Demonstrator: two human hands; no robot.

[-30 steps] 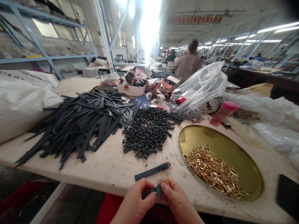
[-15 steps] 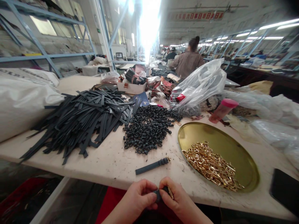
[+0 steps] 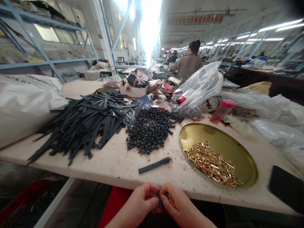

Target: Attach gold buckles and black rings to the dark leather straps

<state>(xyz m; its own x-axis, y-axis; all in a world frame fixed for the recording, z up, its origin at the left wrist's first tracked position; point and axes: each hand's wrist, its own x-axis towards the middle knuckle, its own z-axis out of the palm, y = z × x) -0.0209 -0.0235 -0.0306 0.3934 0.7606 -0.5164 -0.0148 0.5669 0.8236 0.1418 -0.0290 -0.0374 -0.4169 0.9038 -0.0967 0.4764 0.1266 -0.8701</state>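
Note:
My left hand (image 3: 147, 199) and my right hand (image 3: 175, 202) meet at the table's front edge, closed on a short dark leather strap (image 3: 160, 202), most of which the fingers hide. A gold buckle (image 3: 170, 200) pokes out between the right fingers. Just beyond my hands lies another dark strap (image 3: 153, 165), with loops and a gold buckle at its right end. Farther back is a heap of small black strap loops (image 3: 148, 133). To the right, a round gold tray (image 3: 234, 148) bears a pile of gold buckles (image 3: 211, 163).
Long black strips (image 3: 92, 122) are heaped at the left beside a white sack (image 3: 26, 107). A pink-lidded jar (image 3: 222, 111) and a clear plastic bag (image 3: 199, 90) stand at the back right. A black phone-like slab (image 3: 286, 186) lies at right. A person (image 3: 190, 65) sits ahead.
The view has shifted slightly. My hands stay together on the strap, the right fingers having closed in a little nearer the left ones.

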